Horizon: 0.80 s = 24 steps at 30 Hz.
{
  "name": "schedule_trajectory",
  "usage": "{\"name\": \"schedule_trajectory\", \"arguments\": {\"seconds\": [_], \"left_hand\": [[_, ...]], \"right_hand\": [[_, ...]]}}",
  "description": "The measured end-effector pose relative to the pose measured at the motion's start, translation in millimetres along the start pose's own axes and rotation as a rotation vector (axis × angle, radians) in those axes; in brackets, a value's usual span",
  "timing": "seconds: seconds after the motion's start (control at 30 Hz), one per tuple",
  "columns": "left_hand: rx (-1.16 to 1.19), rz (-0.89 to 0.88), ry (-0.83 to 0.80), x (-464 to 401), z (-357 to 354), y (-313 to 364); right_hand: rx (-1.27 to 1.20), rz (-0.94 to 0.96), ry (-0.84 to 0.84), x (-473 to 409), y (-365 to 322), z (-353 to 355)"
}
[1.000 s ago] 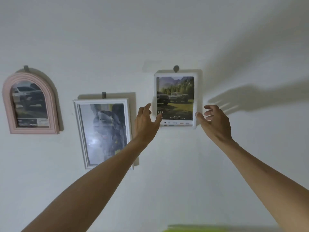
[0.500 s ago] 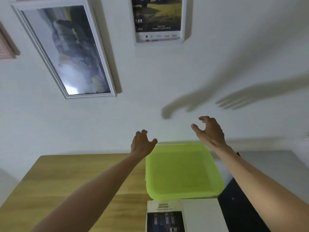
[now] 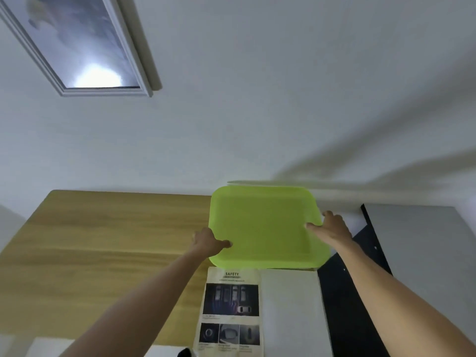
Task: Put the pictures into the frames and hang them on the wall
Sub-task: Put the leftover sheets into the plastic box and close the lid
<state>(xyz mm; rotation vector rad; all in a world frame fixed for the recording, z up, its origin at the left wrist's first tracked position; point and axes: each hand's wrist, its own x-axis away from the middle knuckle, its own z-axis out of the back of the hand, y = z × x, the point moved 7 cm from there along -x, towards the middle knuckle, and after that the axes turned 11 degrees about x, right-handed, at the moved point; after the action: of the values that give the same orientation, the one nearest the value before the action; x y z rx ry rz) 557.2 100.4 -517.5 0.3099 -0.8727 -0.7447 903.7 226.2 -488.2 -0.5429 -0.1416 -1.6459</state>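
Note:
A lime green tray (image 3: 265,199) sits at the back of the wooden table (image 3: 103,240), against the wall. My left hand (image 3: 207,242) grips its left edge with the thumb over the rim. On its right edge rests my right hand (image 3: 332,228), thumb inside the tray, fingers behind the rim. A printed "SAFETY" picture (image 3: 231,310) with car photos lies flat in front of the tray, beside a white sheet (image 3: 291,313). One white-framed picture (image 3: 85,45) hangs on the wall at the upper left.
A black panel (image 3: 360,305) and a grey surface (image 3: 425,253) lie to the right of the table. The white wall (image 3: 257,99) rises right behind the tray. Something white lies at the table's front left corner (image 3: 41,347).
Both hands left the white frame hung on the wall, came down to the table and closed on the green tray's two side edges. My view dropped from the wall to the table.

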Motion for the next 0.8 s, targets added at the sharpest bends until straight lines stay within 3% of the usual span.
{"name": "schedule_trajectory", "arguments": {"seconds": [0.27,0.47,0.8], "left_hand": [[0.055,0.063,0.034,1,-15,-2],[0.046,0.075,0.082,-4,-15,-5],[0.038,0.036,0.154,3,-5,-4]], "right_hand": [[0.039,0.021,-0.087,-47,-8,0],[-0.122,0.017,-0.143,-102,2,-11],[-0.300,0.062,-0.050,-65,-23,8]]}}
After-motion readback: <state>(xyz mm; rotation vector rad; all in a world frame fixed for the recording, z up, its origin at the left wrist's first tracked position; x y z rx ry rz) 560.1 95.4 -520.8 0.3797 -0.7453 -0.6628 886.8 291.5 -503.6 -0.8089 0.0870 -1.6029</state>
